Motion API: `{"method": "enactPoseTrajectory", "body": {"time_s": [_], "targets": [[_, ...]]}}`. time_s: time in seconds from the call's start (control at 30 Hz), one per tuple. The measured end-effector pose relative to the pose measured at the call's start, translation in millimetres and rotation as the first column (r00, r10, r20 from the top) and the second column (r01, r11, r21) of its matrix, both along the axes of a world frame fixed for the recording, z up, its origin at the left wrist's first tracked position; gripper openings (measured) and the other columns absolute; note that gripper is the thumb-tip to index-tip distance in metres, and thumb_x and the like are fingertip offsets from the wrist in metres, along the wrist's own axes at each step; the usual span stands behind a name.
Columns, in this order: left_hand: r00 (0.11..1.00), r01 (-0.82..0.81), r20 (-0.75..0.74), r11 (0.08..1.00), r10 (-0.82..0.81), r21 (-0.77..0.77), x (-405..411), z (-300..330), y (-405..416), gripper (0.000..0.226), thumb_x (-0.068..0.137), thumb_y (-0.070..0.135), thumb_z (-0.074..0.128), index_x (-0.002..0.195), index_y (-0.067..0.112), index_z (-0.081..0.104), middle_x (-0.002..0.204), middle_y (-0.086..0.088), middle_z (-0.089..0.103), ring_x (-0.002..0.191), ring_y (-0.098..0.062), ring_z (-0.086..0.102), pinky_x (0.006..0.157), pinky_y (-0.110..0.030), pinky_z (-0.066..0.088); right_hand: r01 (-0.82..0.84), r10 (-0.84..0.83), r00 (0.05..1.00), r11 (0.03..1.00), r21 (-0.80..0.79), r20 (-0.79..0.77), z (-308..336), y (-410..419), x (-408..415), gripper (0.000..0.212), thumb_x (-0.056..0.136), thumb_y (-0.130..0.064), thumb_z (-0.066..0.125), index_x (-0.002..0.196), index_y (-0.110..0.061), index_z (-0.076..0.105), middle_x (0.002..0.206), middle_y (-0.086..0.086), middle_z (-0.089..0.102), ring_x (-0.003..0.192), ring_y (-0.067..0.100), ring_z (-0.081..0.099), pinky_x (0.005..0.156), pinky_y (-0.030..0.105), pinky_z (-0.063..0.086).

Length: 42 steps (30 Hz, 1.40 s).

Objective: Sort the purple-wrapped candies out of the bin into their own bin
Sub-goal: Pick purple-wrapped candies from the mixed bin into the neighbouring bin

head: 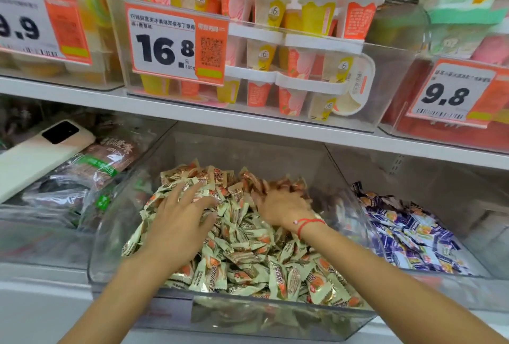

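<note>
Both hands (228, 214) in the middle bin (115, 233) — phone (35, 159) left.

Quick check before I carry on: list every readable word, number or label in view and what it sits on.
"16.8", with "300g" beneath: middle price tag on the cup-dessert bin.
"9.8": right price tag.
"9.9", first digit cut off: left price tag.
"6": round stickers on the dessert cups.
Chinese lines on the tags, the candy wrappers and the packets on the left: too blurred to read.
</note>
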<state>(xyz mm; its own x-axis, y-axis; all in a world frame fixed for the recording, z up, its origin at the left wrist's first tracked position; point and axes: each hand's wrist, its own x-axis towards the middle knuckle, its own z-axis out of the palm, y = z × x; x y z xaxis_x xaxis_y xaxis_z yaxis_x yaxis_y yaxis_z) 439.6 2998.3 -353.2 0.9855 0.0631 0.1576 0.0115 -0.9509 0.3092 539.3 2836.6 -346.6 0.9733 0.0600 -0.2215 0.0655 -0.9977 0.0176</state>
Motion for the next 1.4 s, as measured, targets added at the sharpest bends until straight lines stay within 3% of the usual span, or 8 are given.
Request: {"method": "enactPoseTrajectory", "body": {"time_s": [0.2,0.4,0.57,0.7,0.9,1.07,1.27,1.4], "targets": [[0.967,-0.105,0.226,0.991,0.12,-0.079,6.2,1.2,-2.9,0.04,0.099,0.038,0.03,0.13,0.025,0.053,0.139,0.004,0.048,0.13,-0.02,0.039,0.105,-0.039,0.034,-0.261,0.291,0.956,0.9,0.349,-0.037,13.2,5.0,-52.7,0.053,0.101,-0.049,0.023,0.139,-0.017,0.04,0.143,0.016,0.041,0.126,0.038,0.043,0.105,0.051,0.036],[0.918,0.079,0.396,0.99,-0.026,-0.117,3.9,10.0,-3.4,0.057,0.095,0.053,0.018,0.128,0.028,0.057,0.134,0.011,0.052,0.127,-0.006,0.04,0.105,-0.03,0.031,-0.544,0.611,0.788,0.75,0.376,-0.081,32.0,-25.1,-90.9,0.043,0.104,-0.034,0.031,0.143,-0.016,0.033,0.142,0.014,0.041,0.127,0.032,0.042,0.104,0.046,0.037],[0.96,0.26,0.103,0.966,-0.259,0.004,-2.2,7.3,-14.4,0.075,0.079,0.081,0.007,0.127,0.045,0.053,0.14,0.026,0.036,0.134,0.001,0.029,0.112,-0.032,0.021,-0.669,0.748,0.649,0.649,0.362,-0.139,40.9,-62.5,-110.2,0.049,0.104,-0.029,0.031,0.151,-0.035,0.017,0.16,-0.017,0.005,0.147,0.009,-0.008,0.121,0.044,0.002],[0.962,0.271,-0.005,0.954,-0.273,0.129,1.3,0.0,-9.3,0.042,0.092,0.062,0.035,0.12,0.042,0.058,0.134,0.024,0.049,0.127,-0.001,0.039,0.109,-0.026,0.027,-0.608,0.666,0.745,0.695,0.385,-0.025,66.4,-84.5,-103.1,0.041,0.104,-0.026,0.036,0.143,-0.036,0.04,0.153,-0.019,0.028,0.142,0.002,0.021,0.117,0.025,0.017],[0.939,0.334,0.048,0.935,-0.342,0.122,16.3,32.6,-30.5,0.033,0.096,0.049,0.043,0.125,0.038,0.056,0.136,0.018,0.049,0.129,-0.005,0.041,0.111,-0.031,0.03,-0.426,0.271,0.823,0.877,0.225,0.5,54.1,-135.5,-69.1,0.043,0.096,-0.022,0.05,0.138,-0.029,0.046,0.141,-0.007,0.044,0.134,0.014,0.033,0.11,0.039,0.031],[0.838,0.546,-0.074,0.833,-0.541,0.092,80.3,39.3,-97.2,0.032,0.098,0.034,0.047,0.13,0.034,0.053,0.135,0.01,0.053,0.124,-0.014,0.049,0.101,-0.033,0.039,-0.191,0.016,0.967,0.71,0.678,0.255,38.2,-135.9,-62.5,0.054,0.098,-0.007,0.045,0.147,-0.017,0.026,0.151,-0.001,0.024,0.139,0.014,0.024,0.105,0.017,0.019],[0.757,0.634,-0.42,0.719,-0.501,0.284,125.8,0.0,-135.6,0.054,0.095,0.048,0.044,0.146,0.039,0.029,0.156,0.002,0.024,0.133,-0.026,0.038,0.105,-0.038,0.038,-0.179,0.045,0.977,0.71,0.681,0.209,31.8,-139.6,-59.7,0.057,0.099,0.001,0.032,0.15,-0.02,0.019,0.159,-0.007,0.002,0.145,0.011,0.009,0.108,0.016,0.013],[0.755,0.648,-0.41,0.677,-0.512,0.349,115.0,4.7,-126.5,0.046,0.096,0.041,0.046,0.141,0.035,0.038,0.151,0.001,0.029,0.128,-0.027,0.044,0.099,-0.042,0.042,-0.164,0.059,0.982,0.744,0.647,0.181,35.4,-138.9,-60.4,0.057,0.098,0.001,0.032,0.148,-0.023,0.022,0.158,-0.008,-0.002,0.143,0.02,0.019,0.109,0.034,0.028]]}}
